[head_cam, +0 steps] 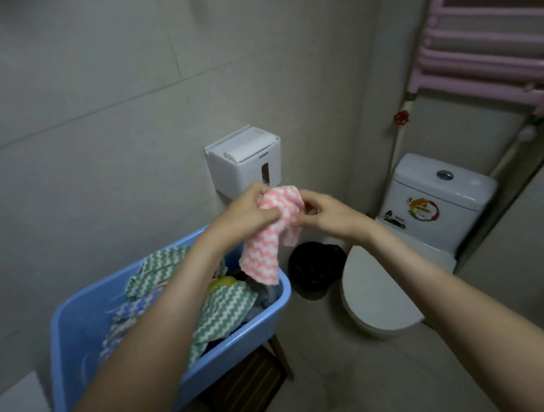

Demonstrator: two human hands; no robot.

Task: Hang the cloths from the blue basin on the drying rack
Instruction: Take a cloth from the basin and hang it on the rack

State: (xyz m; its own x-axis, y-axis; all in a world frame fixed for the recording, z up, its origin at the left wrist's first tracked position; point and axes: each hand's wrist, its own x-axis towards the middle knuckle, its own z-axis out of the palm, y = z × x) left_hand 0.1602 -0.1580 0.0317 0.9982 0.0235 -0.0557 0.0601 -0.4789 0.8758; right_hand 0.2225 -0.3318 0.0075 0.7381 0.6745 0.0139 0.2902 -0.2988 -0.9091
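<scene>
Pink-and-white zigzag cloth (268, 231): your left hand (244, 213) and right hand (327, 213) both pinch it, bunched, above the blue plastic basin (75, 327).

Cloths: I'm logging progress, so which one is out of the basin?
The pink-and-white cloth, held by the left hand and right hand above the blue basin; the green-and-white cloths lie inside it.

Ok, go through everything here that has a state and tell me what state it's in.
pink cloth: bunched, held up by both hands.
left hand: grips the pink cloth.
right hand: pinches the cloth's edge.
blue basin: holds more cloths.
green cloths: crumpled in the basin.
drying rack: no cloth on its visible bars.
toilet lid: down.
black bin: open at the top.
</scene>
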